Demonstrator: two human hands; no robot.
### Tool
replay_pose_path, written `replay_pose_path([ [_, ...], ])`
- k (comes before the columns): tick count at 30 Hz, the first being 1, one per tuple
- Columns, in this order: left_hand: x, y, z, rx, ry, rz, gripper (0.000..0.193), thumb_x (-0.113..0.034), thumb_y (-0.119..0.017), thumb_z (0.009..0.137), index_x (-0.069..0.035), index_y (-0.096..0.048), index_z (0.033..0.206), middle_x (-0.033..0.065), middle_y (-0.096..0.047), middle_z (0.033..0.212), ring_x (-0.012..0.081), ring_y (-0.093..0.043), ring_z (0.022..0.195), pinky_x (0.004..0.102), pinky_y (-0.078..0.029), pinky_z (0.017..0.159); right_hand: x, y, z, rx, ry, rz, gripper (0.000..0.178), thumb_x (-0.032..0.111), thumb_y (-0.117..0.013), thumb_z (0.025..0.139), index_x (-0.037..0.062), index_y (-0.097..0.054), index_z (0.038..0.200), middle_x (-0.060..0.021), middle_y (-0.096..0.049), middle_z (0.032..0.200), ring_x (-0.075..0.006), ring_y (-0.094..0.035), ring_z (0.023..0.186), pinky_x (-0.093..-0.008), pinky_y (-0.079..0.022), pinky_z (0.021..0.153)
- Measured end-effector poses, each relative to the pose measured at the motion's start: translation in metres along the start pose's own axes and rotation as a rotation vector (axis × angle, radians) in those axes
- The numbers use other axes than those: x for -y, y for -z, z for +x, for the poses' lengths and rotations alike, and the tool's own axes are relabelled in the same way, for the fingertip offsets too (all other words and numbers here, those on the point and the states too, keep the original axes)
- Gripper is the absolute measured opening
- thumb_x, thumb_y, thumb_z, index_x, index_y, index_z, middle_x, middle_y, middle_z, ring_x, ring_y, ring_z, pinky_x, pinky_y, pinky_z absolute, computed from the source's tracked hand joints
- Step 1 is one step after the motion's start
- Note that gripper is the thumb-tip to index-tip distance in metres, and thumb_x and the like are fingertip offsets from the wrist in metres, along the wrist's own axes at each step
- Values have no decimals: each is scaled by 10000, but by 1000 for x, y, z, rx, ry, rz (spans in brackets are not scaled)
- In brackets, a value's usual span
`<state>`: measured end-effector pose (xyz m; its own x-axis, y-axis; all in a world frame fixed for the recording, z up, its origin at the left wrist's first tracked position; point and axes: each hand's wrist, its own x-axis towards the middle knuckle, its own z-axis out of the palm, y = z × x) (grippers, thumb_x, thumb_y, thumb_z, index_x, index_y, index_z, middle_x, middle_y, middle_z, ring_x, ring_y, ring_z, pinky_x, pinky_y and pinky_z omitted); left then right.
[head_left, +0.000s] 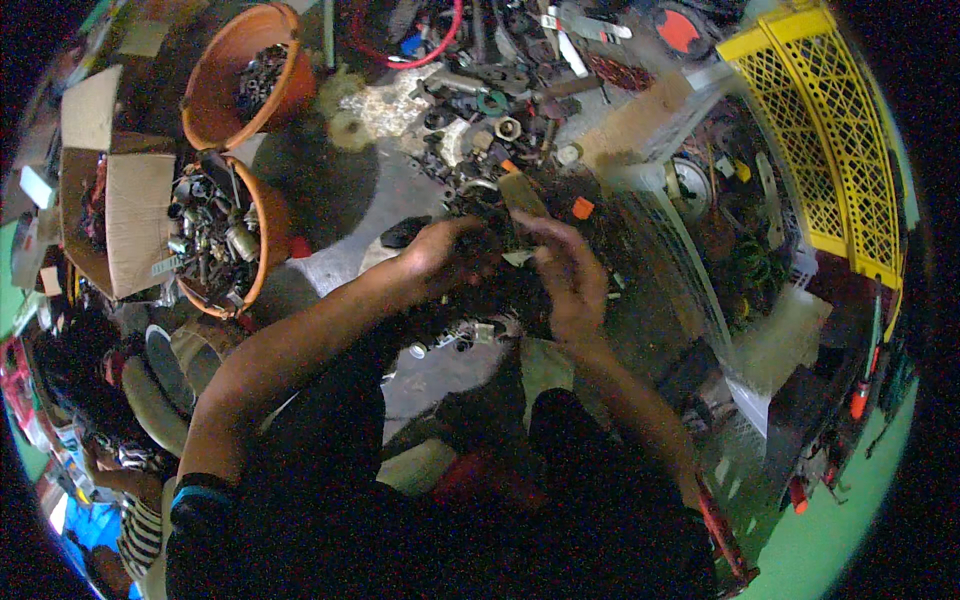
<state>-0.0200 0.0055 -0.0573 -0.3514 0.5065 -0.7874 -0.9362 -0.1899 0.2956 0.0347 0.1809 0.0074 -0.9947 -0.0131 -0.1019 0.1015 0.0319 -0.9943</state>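
Note:
My left hand (448, 256) reaches in over a heap of small metal parts (480, 205), its fingers curled inward. What those fingers hold, if anything, is lost in shadow. Facing it across a small gap, my right hand (572, 278) has its palm turned to the left and its fingers stretched and apart. Just beyond the right fingertips stands a brownish block-like piece (520, 192); I cannot tell whether they touch it. Between and below the hands lies a dark patch, with several shiny metal fittings (475, 335) nearer to me.
Two orange tubs, an upper one (205, 100) and a lower one (266, 230), hold metal parts at left, beside an open cardboard box (140, 215). A clear-walled bin (690, 270) and a yellow lattice crate (815, 140) stand at right. Another person's striped sleeve (140, 530) shows at lower left.

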Motion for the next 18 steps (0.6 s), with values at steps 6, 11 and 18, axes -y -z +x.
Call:
replay_pose_path([
  [6, -96, 40, -41, -135, -657, -382, 208, -225, -396, 907, -59, -506, 848, 84, -510, 753, 236, -532, 748, 323, -466, 702, -39, 18, -14, -174, -132, -173, 226, 95, -509, 905, 27, -576, 1110, -75, -623, 1075, -117, -553, 936, -257, -445, 810],
  [11, -168, 95, -71, -154, -1147, -581, 378, -202, -313, 939, 80, -402, 1174, 229, -501, 1165, 364, -553, 1047, 442, -502, 928, -38, 15, -18, -125, -223, -128, 226, 117, -533, 902, 14, -588, 1096, -54, -614, 1033, -127, -547, 959, -263, -442, 825],
  [18, -125, 111, -38, 458, -940, -201, 348, -157, -334, 938, 74, -466, 1163, 197, -571, 1077, 299, -595, 929, 438, -464, 913, -46, 15, -19, -99, -231, -160, 210, 64, -580, 869, -4, -604, 1066, -58, -633, 998, -141, -573, 938, -285, -446, 857],
])
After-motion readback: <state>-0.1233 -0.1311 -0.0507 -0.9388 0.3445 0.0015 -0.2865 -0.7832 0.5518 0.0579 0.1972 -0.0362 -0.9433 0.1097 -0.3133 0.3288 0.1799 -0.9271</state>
